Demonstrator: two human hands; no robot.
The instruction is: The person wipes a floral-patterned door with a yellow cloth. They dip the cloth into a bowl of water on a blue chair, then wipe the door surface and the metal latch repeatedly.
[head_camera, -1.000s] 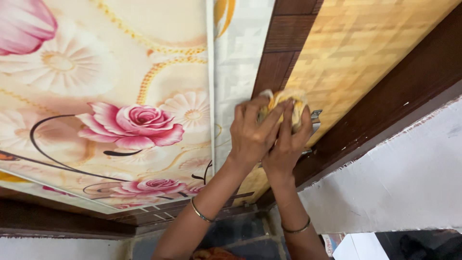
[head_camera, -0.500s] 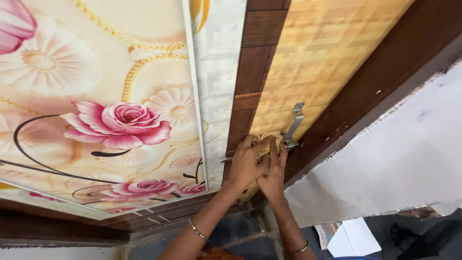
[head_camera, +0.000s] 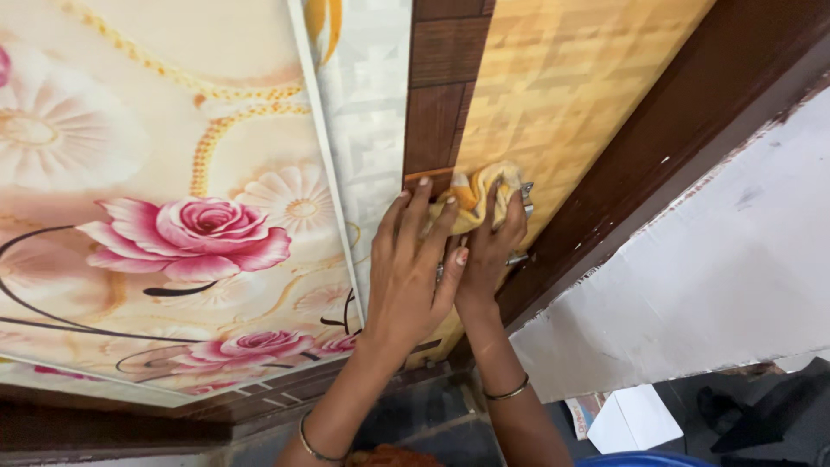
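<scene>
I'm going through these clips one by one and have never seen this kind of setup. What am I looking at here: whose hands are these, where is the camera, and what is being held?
There is no machine here. A person wears a camera on the head, so the single view looks along their own two bare arms. Both hands are raised against a door with a yellow-brown woven pattern and dark brown edging. The right hand presses a crumpled yellow and white cloth onto the door, over a metal handle that peeks out at the cloth's edge. The left hand lies beside it, fingertips on the cloth and the brown edging. Each wrist wears a thin bangle. To the left is a panel printed with pink roses; to the right, a white wall. Some papers lie on the floor below.
</scene>
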